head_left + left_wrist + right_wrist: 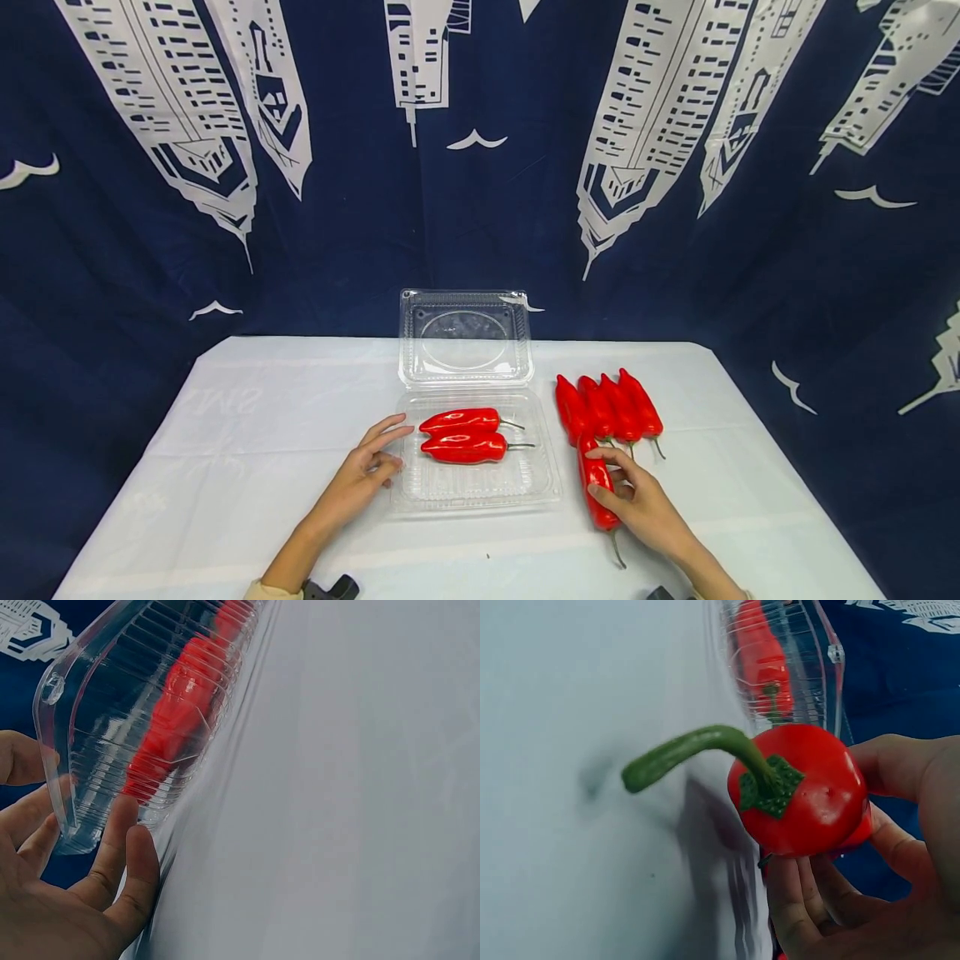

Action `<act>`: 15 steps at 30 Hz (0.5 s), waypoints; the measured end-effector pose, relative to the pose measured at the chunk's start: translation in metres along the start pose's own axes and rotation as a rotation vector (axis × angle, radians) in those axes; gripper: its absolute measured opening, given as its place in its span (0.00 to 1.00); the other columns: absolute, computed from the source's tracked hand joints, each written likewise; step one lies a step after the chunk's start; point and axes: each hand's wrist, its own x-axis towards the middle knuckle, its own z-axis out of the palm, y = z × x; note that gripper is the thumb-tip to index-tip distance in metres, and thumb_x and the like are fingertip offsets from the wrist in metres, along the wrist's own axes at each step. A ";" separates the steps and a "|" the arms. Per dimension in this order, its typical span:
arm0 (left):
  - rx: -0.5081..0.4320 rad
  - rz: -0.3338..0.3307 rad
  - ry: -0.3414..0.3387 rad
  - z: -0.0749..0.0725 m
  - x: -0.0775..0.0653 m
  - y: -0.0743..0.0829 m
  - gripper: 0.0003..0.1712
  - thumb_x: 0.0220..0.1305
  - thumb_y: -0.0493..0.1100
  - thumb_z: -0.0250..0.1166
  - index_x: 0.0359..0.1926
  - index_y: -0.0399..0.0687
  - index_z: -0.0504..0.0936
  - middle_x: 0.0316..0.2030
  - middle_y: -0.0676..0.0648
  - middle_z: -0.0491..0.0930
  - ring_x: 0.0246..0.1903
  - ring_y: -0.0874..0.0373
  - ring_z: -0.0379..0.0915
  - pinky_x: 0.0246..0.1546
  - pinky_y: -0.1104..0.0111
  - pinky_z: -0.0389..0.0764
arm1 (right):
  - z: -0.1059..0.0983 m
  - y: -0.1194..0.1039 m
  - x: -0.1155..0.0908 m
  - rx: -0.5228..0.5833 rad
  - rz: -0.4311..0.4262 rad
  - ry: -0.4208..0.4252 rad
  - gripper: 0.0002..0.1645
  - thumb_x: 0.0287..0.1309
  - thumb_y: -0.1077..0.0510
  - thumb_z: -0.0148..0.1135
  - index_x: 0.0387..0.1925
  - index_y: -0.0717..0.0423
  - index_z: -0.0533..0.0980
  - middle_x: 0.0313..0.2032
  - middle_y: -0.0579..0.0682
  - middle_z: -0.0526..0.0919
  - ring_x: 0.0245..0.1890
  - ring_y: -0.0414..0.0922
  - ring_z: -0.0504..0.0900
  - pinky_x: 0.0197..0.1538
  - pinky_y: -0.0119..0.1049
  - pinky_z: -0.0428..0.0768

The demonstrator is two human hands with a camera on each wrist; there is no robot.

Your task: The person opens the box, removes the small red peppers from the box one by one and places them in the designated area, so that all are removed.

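Observation:
My right hand grips a red pepper between thumb and fingers, to the right of a clear plastic clamshell box. Its green stem and round stem end face the right wrist camera. Two more red peppers lie side by side in the box's base, stems to the right. At the box's left side is my left hand, fingers spread and slightly bent, fingertips right at the clear wall.
Several red peppers lie in a row right of the box, near the held one. The box's clear lid stands open at the back. A white cloth covers the table; a dark blue printed curtain hangs behind it.

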 end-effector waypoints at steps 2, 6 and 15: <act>0.000 0.004 -0.001 0.000 0.000 0.000 0.28 0.67 0.30 0.60 0.67 0.47 0.75 0.75 0.51 0.58 0.39 0.51 0.78 0.36 0.71 0.79 | 0.001 0.001 -0.001 -0.020 -0.003 0.008 0.29 0.57 0.61 0.71 0.59 0.48 0.74 0.51 0.54 0.77 0.42 0.45 0.76 0.40 0.28 0.81; -0.002 0.007 -0.006 -0.001 0.000 -0.001 0.28 0.67 0.31 0.59 0.67 0.46 0.75 0.75 0.51 0.58 0.40 0.51 0.78 0.36 0.71 0.79 | 0.001 0.002 -0.003 -0.053 -0.005 0.016 0.29 0.55 0.61 0.73 0.59 0.47 0.75 0.48 0.53 0.77 0.38 0.43 0.75 0.38 0.28 0.80; -0.001 0.010 -0.008 -0.001 0.000 -0.002 0.28 0.67 0.30 0.59 0.67 0.46 0.74 0.75 0.50 0.58 0.41 0.51 0.79 0.37 0.72 0.78 | 0.000 0.003 -0.006 -0.111 0.010 -0.010 0.29 0.55 0.58 0.74 0.58 0.44 0.76 0.53 0.51 0.76 0.41 0.44 0.76 0.43 0.27 0.80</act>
